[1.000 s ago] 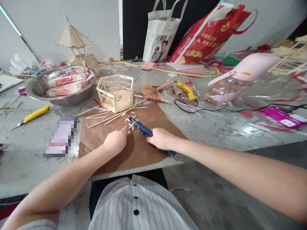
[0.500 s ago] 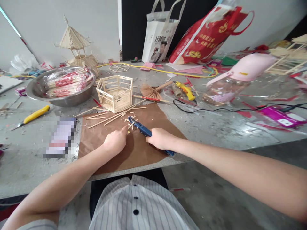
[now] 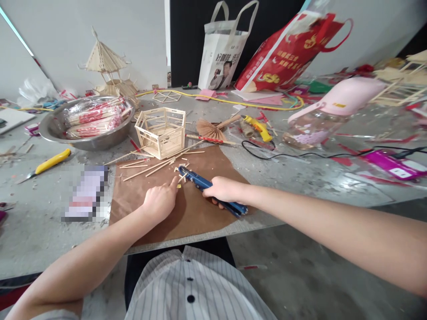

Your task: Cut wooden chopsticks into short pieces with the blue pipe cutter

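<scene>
Around the handles of a blue hand cutter, my right hand is closed, its jaws pointing to the far left over a brown sheet. My left hand pinches a short thin wooden stick whose far end lies by the cutter's jaws. Small cut stick pieces are scattered round the jaws. Longer wooden sticks lie on the sheet's far left part. Behind them stands a hexagonal stick frame. Whether the blades touch the held stick I cannot tell.
To the left are a metal bowl of packed sticks, a yellow utility knife and a phone. A paper fan, yellow glue gun with black cable, and pink-lidded bottle stand right. A stick pagoda rises behind.
The cutter's handles have spread a little apart at their near end in my right hand. My left hand keeps its pinch on the stick in about the same place. The view has shifted slightly.
</scene>
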